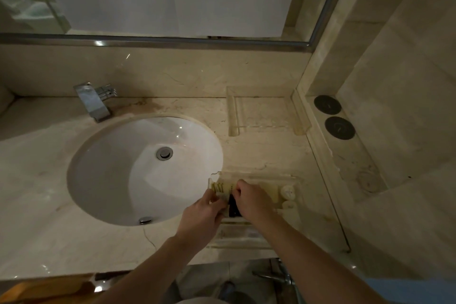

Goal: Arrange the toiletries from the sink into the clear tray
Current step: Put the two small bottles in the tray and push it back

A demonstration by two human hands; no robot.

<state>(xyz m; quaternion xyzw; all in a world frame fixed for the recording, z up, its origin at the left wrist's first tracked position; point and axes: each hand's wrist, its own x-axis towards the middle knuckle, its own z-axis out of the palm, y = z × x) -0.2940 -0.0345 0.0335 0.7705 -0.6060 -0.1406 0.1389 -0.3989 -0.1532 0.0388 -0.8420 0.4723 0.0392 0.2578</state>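
Note:
A clear tray [256, 176] lies on the marble counter just right of the white sink basin [128, 170]. Inside it are pale yellow-striped toiletry packets [219, 187], a dark packet [233, 207] and two small white round bottles [287, 191] at its right end. My left hand [204, 217] pinches the pale packets at the tray's left end. My right hand [251, 198] grips the top edge of the same packets, partly covering the dark packet. The sink basin holds nothing but its drain [164, 153].
A second clear tray [233, 111] sits against the back wall, right of the chrome faucet [95, 100]. Two dark round coasters [333, 116] lie on the ledge at the right. The mirror's metal frame runs along above the counter.

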